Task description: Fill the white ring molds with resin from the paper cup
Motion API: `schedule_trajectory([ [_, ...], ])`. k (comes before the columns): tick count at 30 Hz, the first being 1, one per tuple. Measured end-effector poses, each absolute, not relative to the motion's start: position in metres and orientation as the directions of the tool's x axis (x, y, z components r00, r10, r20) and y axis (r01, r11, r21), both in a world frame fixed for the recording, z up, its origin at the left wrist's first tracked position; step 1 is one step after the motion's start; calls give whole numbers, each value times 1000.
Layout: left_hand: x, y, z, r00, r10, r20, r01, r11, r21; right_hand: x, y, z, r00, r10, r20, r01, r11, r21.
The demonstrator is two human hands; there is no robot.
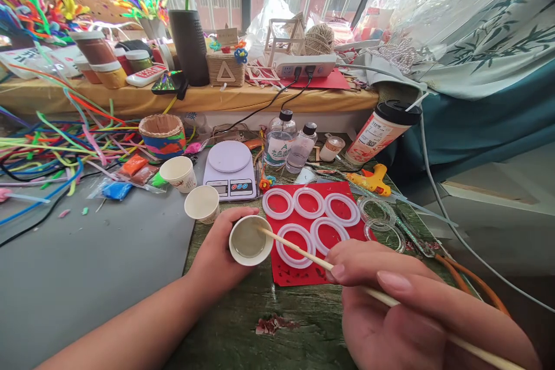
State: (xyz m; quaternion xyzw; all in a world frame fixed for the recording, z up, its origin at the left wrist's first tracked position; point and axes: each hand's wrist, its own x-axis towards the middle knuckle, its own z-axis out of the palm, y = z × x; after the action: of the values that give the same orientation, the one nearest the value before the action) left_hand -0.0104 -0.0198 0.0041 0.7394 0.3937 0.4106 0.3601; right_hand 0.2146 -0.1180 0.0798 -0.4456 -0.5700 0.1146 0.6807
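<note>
— Paper cup (250, 240), lower centre of the head view, clasped round its side by the left hand (219, 254); pale liquid inside.

— And lower right?

— Right hand (390, 306), fingers pinched shut on a wooden stick (299, 251). Stick slanting up-left, tip dipped over the cup's rim into the liquid.

— Just right of the cup?

— Red mat (281, 277) on the green table (243, 329), bearing five white ring moulds (310, 202): three in a row above, two below. Stick crossing over the lower left ring.

— Further right?

— Clear rings (381, 219) beside the mat, a yellow glue gun (373, 180) just above them.

— Above the cup?

— Two more paper cups (191, 185), standing apart from the held one, near a white kitchen scale (229, 169). Behind the scale, two clear bottles (290, 144) with black caps, then a tall drink cup (381, 130) tilted, upper right of centre.

— Left side?

— Grey sheet (87, 260) lower left; tangle of coloured pipe cleaners (56, 139) middle left; striped woven basket (162, 134) beside them. Jars (99, 58) on the shelf, upper left.
</note>
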Motion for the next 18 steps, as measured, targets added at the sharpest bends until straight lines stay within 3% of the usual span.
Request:
schedule_trajectory([
  [2,-10,-19,4,356,878,321,287,-429,856,209,-110,78,333,616,714,283,657,-699],
  [6,-11,-19,5,361,880,310,292,-422,858,191,-96,70,334,650,683,149,679,-719],
  [10,-12,-19,5,361,889,283,288,-394,873,188,-99,72,442,586,679,204,672,-712],
  [14,-11,-19,5,348,893,284,274,-387,881,204,-108,83,295,703,647,174,626,-760],
  [18,-10,-19,5,346,894,283,277,-386,880,210,-111,86,315,691,650,178,630,-756],
])
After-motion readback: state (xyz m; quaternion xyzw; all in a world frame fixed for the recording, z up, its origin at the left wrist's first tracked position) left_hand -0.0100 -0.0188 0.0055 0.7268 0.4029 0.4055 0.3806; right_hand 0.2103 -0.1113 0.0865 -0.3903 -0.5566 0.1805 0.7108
